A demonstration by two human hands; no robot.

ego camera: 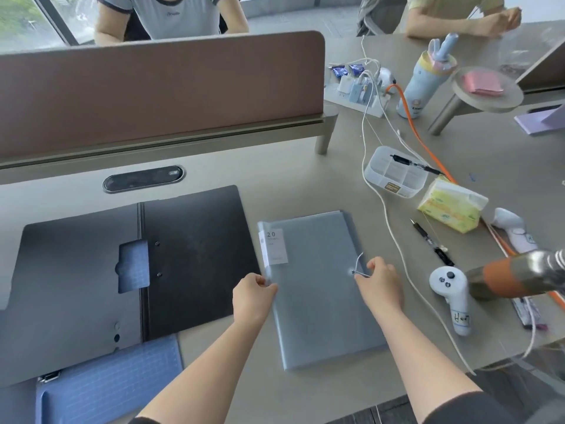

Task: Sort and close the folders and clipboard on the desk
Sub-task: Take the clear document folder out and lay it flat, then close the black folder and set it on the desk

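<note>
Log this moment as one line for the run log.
grey folder closed flat on desk | left hand pinches its spine edge | right hand holds its string | black folder lies open

We find open desk (305,185) behind the grey folder (318,289); cable (385,221) and controller (451,296) crowd its right.

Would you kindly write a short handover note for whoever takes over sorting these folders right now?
Left hand: pinching the spine edge of the grey folder.
Right hand: fingers on the folder's string tie at the cover button.
Grey folder lies closed, mid-desk.
Black folder lies open to its left; blue clipboard sits at the near-left corner.
Left: finish the tie, close the black folder, sort all three.
</note>
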